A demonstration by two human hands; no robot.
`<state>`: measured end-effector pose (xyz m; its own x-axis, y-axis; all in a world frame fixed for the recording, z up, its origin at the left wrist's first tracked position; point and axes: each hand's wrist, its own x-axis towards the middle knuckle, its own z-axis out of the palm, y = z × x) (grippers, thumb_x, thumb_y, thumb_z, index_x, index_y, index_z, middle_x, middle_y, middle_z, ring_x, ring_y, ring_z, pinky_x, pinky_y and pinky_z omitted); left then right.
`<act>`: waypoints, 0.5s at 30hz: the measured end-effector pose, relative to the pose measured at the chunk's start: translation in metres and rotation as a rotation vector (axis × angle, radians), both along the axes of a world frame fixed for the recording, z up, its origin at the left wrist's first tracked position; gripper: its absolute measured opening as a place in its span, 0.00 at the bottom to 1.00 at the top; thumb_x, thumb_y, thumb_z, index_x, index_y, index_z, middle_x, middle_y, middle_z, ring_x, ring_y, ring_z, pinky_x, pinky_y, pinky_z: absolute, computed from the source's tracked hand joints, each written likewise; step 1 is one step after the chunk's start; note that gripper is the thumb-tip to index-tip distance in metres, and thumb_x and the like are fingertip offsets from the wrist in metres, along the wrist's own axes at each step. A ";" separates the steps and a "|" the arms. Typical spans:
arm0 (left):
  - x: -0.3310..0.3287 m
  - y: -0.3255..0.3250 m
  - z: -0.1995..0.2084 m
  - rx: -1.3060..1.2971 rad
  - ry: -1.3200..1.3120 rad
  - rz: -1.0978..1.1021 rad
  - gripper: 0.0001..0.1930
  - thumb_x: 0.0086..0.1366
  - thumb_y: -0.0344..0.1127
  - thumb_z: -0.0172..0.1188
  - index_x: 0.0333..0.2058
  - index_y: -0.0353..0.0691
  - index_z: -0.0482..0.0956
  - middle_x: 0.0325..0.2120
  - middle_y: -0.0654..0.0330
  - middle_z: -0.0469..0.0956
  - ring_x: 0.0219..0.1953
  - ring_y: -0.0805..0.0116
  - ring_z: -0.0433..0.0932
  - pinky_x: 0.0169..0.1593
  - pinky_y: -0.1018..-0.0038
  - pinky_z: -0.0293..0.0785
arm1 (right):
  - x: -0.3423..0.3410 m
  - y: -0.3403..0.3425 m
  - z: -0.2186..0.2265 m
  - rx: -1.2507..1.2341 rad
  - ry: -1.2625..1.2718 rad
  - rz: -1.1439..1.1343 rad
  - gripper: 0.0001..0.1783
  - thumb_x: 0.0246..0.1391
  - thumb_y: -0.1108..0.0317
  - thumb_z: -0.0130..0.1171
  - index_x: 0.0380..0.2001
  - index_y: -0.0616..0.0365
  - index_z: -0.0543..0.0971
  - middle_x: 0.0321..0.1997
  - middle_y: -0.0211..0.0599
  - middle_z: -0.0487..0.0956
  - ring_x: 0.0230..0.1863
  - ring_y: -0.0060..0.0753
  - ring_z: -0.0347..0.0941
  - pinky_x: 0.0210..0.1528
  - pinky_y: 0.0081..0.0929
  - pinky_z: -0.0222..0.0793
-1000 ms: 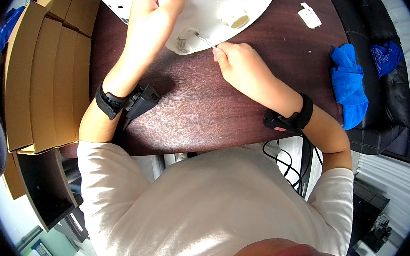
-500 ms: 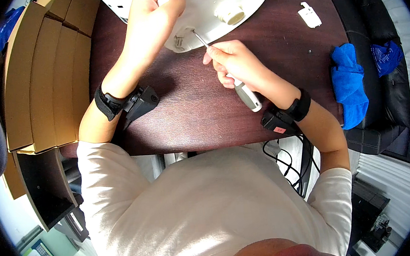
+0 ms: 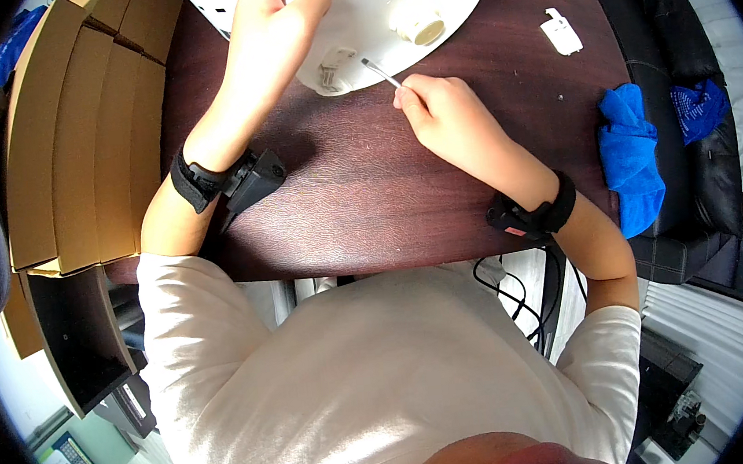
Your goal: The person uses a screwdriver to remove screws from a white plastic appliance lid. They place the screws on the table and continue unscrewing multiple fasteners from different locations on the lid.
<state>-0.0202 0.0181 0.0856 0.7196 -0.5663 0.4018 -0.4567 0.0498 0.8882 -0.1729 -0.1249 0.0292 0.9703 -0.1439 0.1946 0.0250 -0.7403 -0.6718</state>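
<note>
A white, curved plastic housing [image 3: 362,21] with a round cream-coloured fitting [image 3: 420,26] lies at the far side of the table. My left hand [image 3: 279,32] is closed on its edge, thumb towards me, the other fingers partly hidden. At the housing's near end is a small recess [image 3: 335,72] with a slotted detail. My right hand [image 3: 455,123] grips a screwdriver [image 3: 382,73]; its metal shaft points up and left, while the handle is hidden by the hand. The screwdriver's tip shows just right of the recess, over the housing.
On the dark wooden table [image 3: 351,198] a small white plastic part [image 3: 560,34] lies at the right, with a tiny screw-like piece [image 3: 560,97] nearer me. A blue cloth [image 3: 632,156] hangs at the right edge. Cardboard boxes [image 3: 73,152] line the left side.
My right hand has drawn the screwdriver's tip right, away from the recess, and turned so that the handle no longer shows. The left hand still grips the housing.
</note>
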 end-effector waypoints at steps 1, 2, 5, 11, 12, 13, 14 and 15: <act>0.001 0.000 0.000 -0.002 0.000 -0.001 0.24 0.56 0.25 0.48 0.54 0.34 0.73 0.28 0.68 0.73 0.30 0.81 0.66 0.36 0.83 0.63 | 0.000 0.002 0.005 -0.073 0.006 -0.009 0.13 0.58 0.68 0.50 0.24 0.67 0.74 0.18 0.51 0.75 0.22 0.52 0.75 0.27 0.41 0.72; 0.000 0.001 0.000 0.014 -0.012 0.009 0.24 0.56 0.25 0.48 0.54 0.34 0.73 0.28 0.68 0.73 0.30 0.81 0.66 0.36 0.83 0.63 | 0.000 0.004 0.008 -0.146 0.012 -0.017 0.13 0.58 0.69 0.49 0.23 0.66 0.74 0.17 0.50 0.75 0.22 0.52 0.76 0.27 0.42 0.72; -0.002 0.000 0.003 0.039 -0.039 0.019 0.24 0.56 0.25 0.48 0.54 0.34 0.73 0.29 0.68 0.73 0.30 0.81 0.66 0.36 0.84 0.63 | 0.004 0.005 0.010 -0.270 0.007 -0.013 0.13 0.58 0.70 0.49 0.22 0.66 0.74 0.16 0.50 0.75 0.21 0.51 0.76 0.26 0.41 0.73; 0.000 0.001 0.001 -0.002 0.005 -0.022 0.24 0.55 0.24 0.47 0.53 0.34 0.73 0.30 0.68 0.74 0.31 0.81 0.67 0.37 0.84 0.64 | 0.006 0.007 0.010 -0.344 -0.078 -0.010 0.13 0.57 0.69 0.50 0.22 0.65 0.74 0.15 0.50 0.75 0.20 0.50 0.76 0.25 0.40 0.74; -0.002 0.000 0.002 -0.002 0.001 -0.019 0.25 0.55 0.23 0.47 0.53 0.34 0.73 0.30 0.67 0.74 0.31 0.81 0.67 0.37 0.84 0.64 | 0.006 0.007 0.010 -0.355 -0.079 -0.014 0.13 0.57 0.69 0.51 0.22 0.65 0.74 0.16 0.49 0.75 0.20 0.49 0.76 0.25 0.40 0.74; -0.004 0.000 0.003 -0.003 -0.002 -0.015 0.25 0.54 0.23 0.47 0.53 0.34 0.73 0.31 0.67 0.74 0.31 0.81 0.67 0.37 0.84 0.64 | 0.006 0.008 0.011 -0.365 -0.081 -0.018 0.13 0.57 0.69 0.51 0.22 0.65 0.74 0.16 0.49 0.75 0.20 0.49 0.76 0.25 0.39 0.74; -0.005 0.000 0.003 -0.001 -0.003 -0.008 0.25 0.54 0.23 0.47 0.53 0.34 0.73 0.31 0.67 0.74 0.31 0.81 0.67 0.37 0.84 0.64 | 0.006 0.008 0.011 -0.376 -0.082 -0.022 0.12 0.57 0.69 0.51 0.22 0.65 0.74 0.16 0.49 0.75 0.20 0.49 0.76 0.25 0.39 0.75; -0.005 -0.001 0.004 0.000 -0.005 -0.002 0.25 0.54 0.23 0.47 0.53 0.33 0.73 0.31 0.67 0.74 0.31 0.81 0.67 0.37 0.84 0.64 | 0.006 0.009 0.013 -0.384 -0.071 -0.020 0.12 0.57 0.69 0.51 0.22 0.65 0.74 0.16 0.49 0.75 0.20 0.49 0.77 0.24 0.39 0.75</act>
